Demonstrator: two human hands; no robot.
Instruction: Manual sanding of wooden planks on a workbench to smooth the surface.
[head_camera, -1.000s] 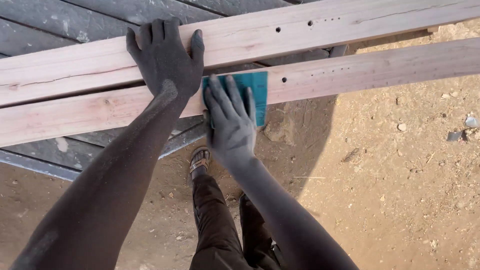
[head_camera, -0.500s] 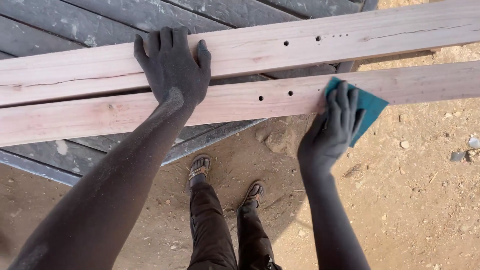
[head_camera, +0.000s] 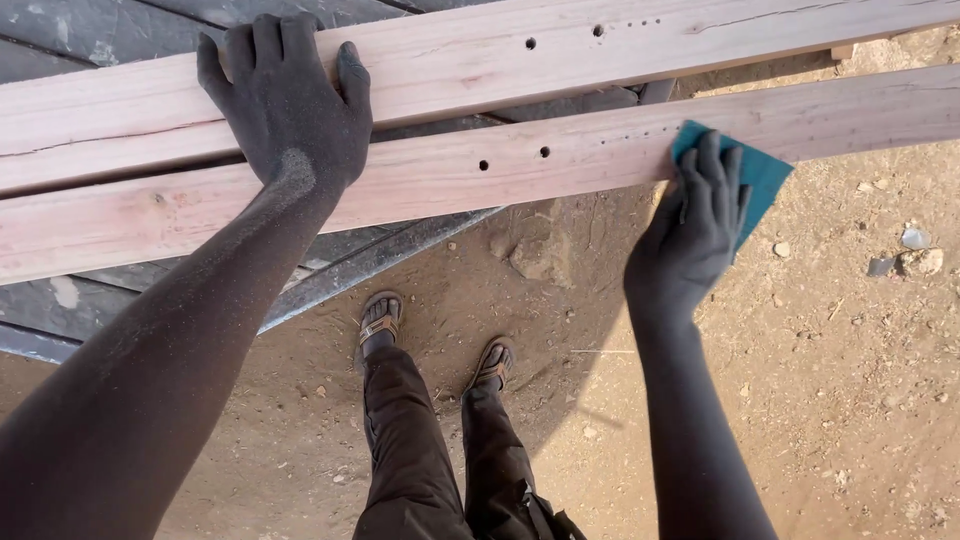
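Two pale wooden planks lie side by side across dark sheets, both with small drilled holes. My left hand (head_camera: 285, 105) rests flat, fingers spread, across the far plank (head_camera: 480, 60) and the gap to the near plank (head_camera: 420, 180). My right hand (head_camera: 697, 222) presses a teal sheet of sandpaper (head_camera: 762, 178) against the near plank's front edge, right of the two holes. Wood dust coats both forearms.
Dark grey metal sheets (head_camera: 60, 60) lie under the planks at the left. Below is sandy ground (head_camera: 850, 380) with small stones (head_camera: 915, 250). My legs and sandalled feet (head_camera: 380, 320) stand just in front of the planks.
My right hand slid the sandpaper rightward along the near plank, from beside my left hand to well past the holes. My left hand stayed pressed on the planks.
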